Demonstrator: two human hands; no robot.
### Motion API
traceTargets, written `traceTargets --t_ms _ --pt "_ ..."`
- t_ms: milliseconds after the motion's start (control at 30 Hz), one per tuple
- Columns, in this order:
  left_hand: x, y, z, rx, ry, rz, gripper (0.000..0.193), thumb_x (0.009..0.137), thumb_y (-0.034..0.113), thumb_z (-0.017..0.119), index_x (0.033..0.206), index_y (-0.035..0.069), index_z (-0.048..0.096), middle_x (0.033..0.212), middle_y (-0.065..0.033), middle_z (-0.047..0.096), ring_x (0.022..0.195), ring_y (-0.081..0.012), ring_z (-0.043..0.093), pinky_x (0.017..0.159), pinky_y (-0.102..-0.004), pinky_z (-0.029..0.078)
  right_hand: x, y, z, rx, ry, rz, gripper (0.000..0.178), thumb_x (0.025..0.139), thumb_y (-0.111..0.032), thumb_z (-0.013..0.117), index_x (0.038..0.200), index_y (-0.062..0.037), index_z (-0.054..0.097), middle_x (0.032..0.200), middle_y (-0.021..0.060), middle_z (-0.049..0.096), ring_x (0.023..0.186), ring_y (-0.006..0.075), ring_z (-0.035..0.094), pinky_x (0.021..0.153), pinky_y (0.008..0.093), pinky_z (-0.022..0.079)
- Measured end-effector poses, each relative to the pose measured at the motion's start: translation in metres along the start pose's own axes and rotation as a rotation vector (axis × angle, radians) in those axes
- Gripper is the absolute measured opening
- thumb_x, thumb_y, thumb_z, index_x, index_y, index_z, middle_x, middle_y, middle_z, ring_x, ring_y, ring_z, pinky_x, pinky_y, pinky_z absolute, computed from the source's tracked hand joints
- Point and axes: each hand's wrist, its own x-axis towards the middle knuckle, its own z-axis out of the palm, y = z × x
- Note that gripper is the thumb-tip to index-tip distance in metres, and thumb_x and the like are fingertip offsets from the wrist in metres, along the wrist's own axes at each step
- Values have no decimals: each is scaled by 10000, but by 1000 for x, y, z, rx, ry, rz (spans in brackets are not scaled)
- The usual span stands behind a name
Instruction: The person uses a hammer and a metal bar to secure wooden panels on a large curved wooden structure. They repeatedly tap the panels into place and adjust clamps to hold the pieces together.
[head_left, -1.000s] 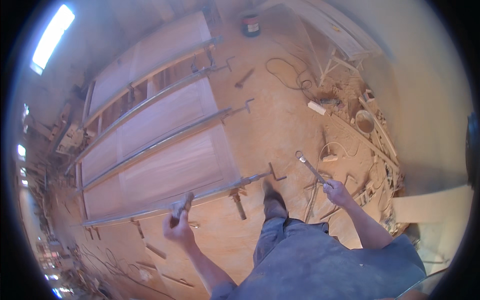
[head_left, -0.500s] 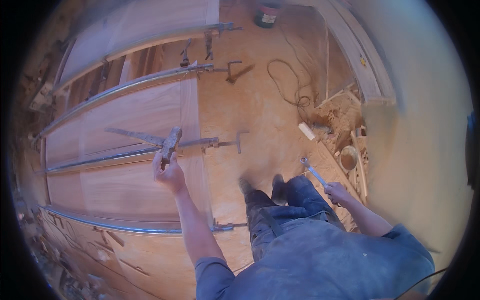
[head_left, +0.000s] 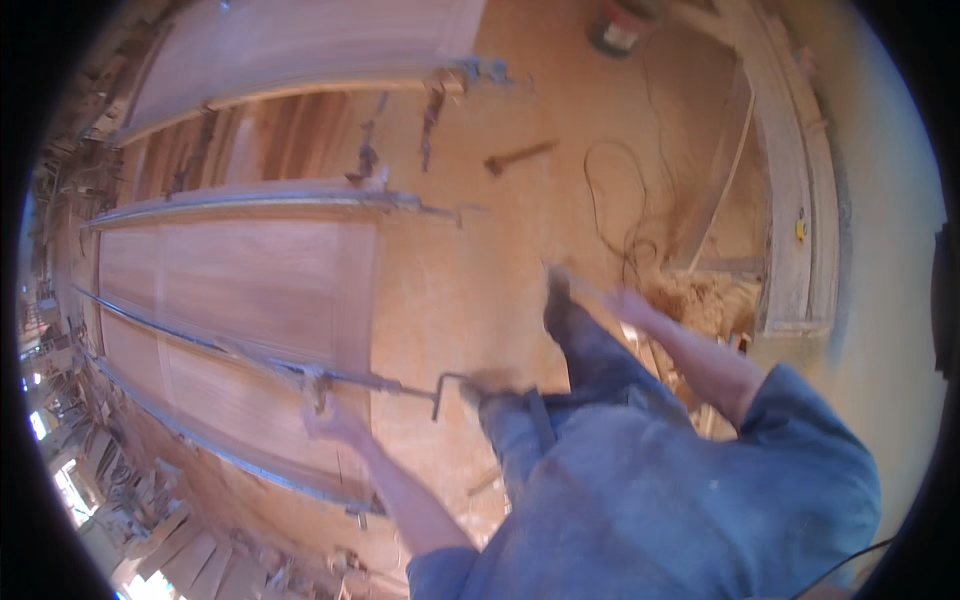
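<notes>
My left hand [head_left: 337,422] is closed around a hammer [head_left: 318,388] near its head, above a pale wooden panel [head_left: 225,265]. The hammer's handle points left, along a long bar clamp [head_left: 215,345] that lies across the panel. That clamp's bent crank handle [head_left: 438,396] juts past the panel's right edge. Smeared by motion, my right hand [head_left: 632,308] is out in front of my right leg, closed on a wrench [head_left: 590,290] that shows only as a faint streak pointing left.
More bar clamps [head_left: 270,200] span the panels on the left. A wooden-handled tool [head_left: 520,157], a looped cord [head_left: 590,190] and a dark bucket [head_left: 615,28] are on the floor ahead. Sawdust [head_left: 705,300] and scraps lie to the right, beside long boards [head_left: 795,180].
My view has shifted and my feet have stepped apart. The left hand with the hammer is now lower in view; the right hand with the wrench has swung up and forward.
</notes>
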Motion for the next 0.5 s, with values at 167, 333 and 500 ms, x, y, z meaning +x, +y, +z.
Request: traceTargets --t_ms 167,333,500 --pt "-68 249 63 -155 -313 213 663 859 77 777 1447 -89 518 1479 -274 542 1433 -395 464 1216 -459 337 125 -65 -80 131 -44 12 457 1013 -412 507 991 9 684 894 269 684 878 435 671 761 530 499" --pt "-45 349 195 -291 -606 249 821 839 145 763 1505 -132 373 1552 -353 403 1450 -482 397 1226 -499 316 226 -97 -98 105 -62 -66 426 1010 -399 511 1015 -23 711 940 260 708 921 451 680 798 539 506" --pt "-3 355 295 37 -700 73 843 835 119 739 1512 -155 319 1525 -360 417 1452 -462 397 1223 -484 313 302 -114 -74 56 -13 -131 392 1010 -411 540 1055 -73 733 973 235 725 945 431 691 821 521 524"
